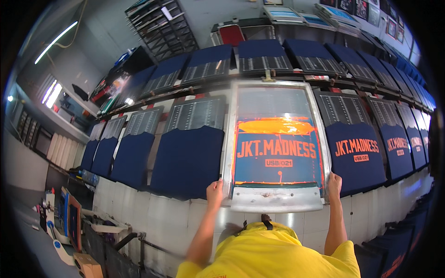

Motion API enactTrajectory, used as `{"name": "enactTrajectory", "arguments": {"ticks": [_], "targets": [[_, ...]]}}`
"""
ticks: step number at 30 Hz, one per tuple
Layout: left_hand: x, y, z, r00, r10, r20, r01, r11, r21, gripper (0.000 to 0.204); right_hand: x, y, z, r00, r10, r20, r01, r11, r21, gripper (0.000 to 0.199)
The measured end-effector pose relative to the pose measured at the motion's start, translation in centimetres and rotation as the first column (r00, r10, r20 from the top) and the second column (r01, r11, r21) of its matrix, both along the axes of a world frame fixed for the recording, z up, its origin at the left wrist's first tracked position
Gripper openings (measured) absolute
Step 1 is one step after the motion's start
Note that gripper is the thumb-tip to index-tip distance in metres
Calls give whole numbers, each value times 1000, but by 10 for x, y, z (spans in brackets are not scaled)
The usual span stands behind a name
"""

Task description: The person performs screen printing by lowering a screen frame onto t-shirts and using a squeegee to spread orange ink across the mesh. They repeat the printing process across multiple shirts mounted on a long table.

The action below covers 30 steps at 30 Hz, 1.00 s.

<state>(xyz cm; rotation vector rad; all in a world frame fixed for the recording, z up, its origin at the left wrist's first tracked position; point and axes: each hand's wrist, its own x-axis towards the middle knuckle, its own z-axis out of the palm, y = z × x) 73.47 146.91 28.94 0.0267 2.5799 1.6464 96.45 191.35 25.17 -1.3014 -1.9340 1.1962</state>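
Item: screen frame point(276, 139), metal-edged, rectangular, lying flat on the tabletop point(185, 217) over a navy shirt position, between an unprinted shirt point(187, 160) to its left and a printed shirt point(354, 155) to its right. Mesh carries a blue stencil field with orange lettering; a band of orange ink point(276, 126) lies across the upper part, with a thin drip lower down.

Left hand point(214, 192): fingers curled over the frame's near left corner, grip closed on the side rail.

Right hand point(333, 183): closed on the near right corner in the same way, thumb side up.

Handling, as judged: stiff frame, moderately weighty for its breadth, best carried by both side rails or the near bar point(276, 200), kept level so wet ink does not run. Mesh is taut and easily punctured or smeared; keep fingers off it. Rails may be slick where ink has spread.

Surroundings: two rows of navy shirts on pallets along the tabletop, the far row point(259, 58) showing pale gridded prints; shirts to the right bear orange lettering, those to the left do not. Rack of frames point(162, 28) at the far wall. Person wears a yellow top point(273, 252).
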Motion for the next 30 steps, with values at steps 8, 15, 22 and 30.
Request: {"name": "enactTrajectory", "arguments": {"ticks": [8, 15, 22, 30], "targets": [[-22, -81, -1, 1000, 16, -1, -16, 996, 87, 39, -23, -82, 31, 1000, 9, -2, -9, 1000, 8, 32], [-83, -220, -5, 998, 65, -19, -63, 994, 91, 36, -93, -220, 30, 990, 85, -112, -90, 995, -48, 29], [-146, -338, -7, 990, 137, 24, -139, 988, 70, 41, -168, -339, 20, 995, 86, -53, -90, 994, -66, 29], [-196, -387, -22, 990, 106, 90, -112, 991, 68, 38, -214, -384, 16, 998, 62, 9, -62, 996, -67, 30]]}}
